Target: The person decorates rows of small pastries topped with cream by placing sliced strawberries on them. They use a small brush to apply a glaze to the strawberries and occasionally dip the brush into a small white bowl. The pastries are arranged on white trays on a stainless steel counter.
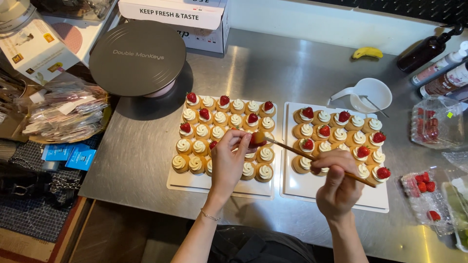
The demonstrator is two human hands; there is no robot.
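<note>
Two white trays (175, 181) (292, 187) on a steel table hold several small round pastries (184, 145) topped with piped cream, some with a strawberry. My left hand (228, 160) pinches a strawberry piece (257, 139) above the left tray. My right hand (337, 182) grips a thin wooden-handled brush (312, 157), and its tip touches that strawberry piece. The right hand hovers over the front of the right tray and hides a few pastries there.
A grey cake turntable (137, 57) stands at the back left beside cardboard boxes (190, 19). A white bowl (371, 94) with a utensil, a banana (367, 51), dark bottles (429, 48) and clear strawberry punnets (423, 187) (436, 122) sit to the right.
</note>
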